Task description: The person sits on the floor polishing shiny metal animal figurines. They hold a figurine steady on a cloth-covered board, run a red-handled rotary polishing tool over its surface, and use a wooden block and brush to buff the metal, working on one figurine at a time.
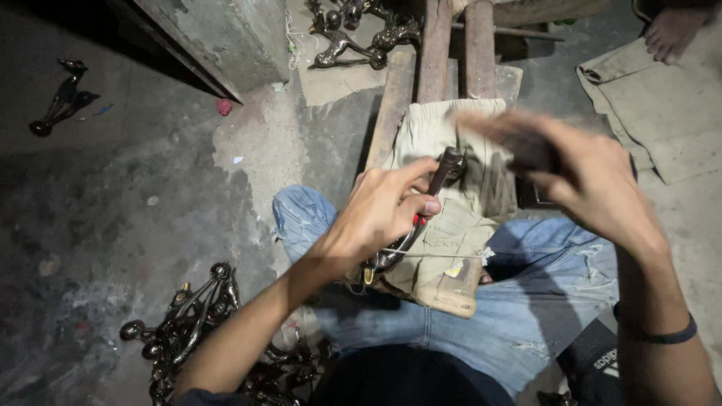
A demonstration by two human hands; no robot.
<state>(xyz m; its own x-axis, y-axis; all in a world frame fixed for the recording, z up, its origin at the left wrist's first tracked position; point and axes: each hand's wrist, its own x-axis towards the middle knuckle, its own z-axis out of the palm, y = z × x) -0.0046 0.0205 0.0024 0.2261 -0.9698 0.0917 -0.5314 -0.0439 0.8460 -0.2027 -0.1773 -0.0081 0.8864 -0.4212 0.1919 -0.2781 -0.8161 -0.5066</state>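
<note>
- The left hand (383, 207) is clenched around a dark, slender metal piece with a rounded knob end (444, 169). It pins that piece against the cloth-wrapped wooden block (444, 248) that lies across the person's lap.
- A small red part (418, 219) shows just under the left thumb, touching the metal piece.
- The metal piece's long axis runs on a slant. Its knob end points up and away from the body, and its lower end passes under the left palm toward the near left corner of the block.
- The right hand (583, 180) is raised just right of the block, apart from the metal piece. It grasps a dark, flat object (519, 143) that is motion-blurred, so I cannot tell what kind of object it is.
- The left hand is therefore on the piece itself. The right hand sits beside and slightly above the knob end.
- Blue torn jeans (526, 301) lie beneath the block.
- Beyond the block, wooden planks (436, 53) run away from the body.
- Left of the block, on the concrete floor (113, 210), lies a heap of dark knobbed metal castings (184, 323).
- More such castings (353, 34) lie past the block's far left.
- Far right of the block lie a folded beige cloth (662, 105) and another person's bare foot (671, 31).
</note>
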